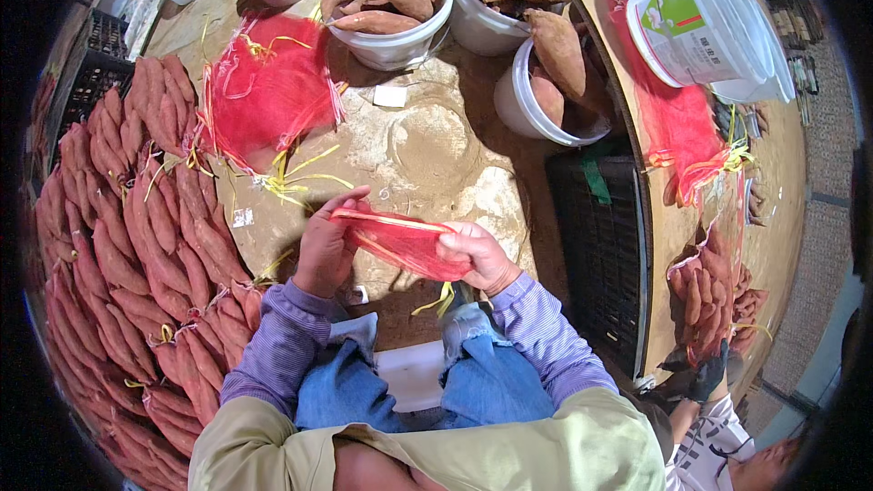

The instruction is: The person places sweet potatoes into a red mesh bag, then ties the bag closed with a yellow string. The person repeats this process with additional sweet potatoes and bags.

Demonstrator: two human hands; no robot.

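Note:
A red mesh bag [400, 243] is stretched between my two hands above my knees, its pale edge running along the top. My left hand [325, 247] grips the left end, with the fingers partly behind the mesh. The other end is pinched by my right hand [480, 256], thumb on top. Yellow tie strings [435, 300] dangle below the bag. Past my hands, a stack of red mesh bags [271, 86] lies flat on the floor. To the left, many filled mesh bags of sweet potatoes [136, 245] are piled together.
White buckets of sweet potatoes [400, 45] stand ahead, one bucket [582, 132] tilted. At right, a black crate [596, 255] sits beside a board holding a white bucket [696, 23] and more red mesh [677, 127]. A co-worker's gloved hand [707, 375] touches a filled bag [709, 300].

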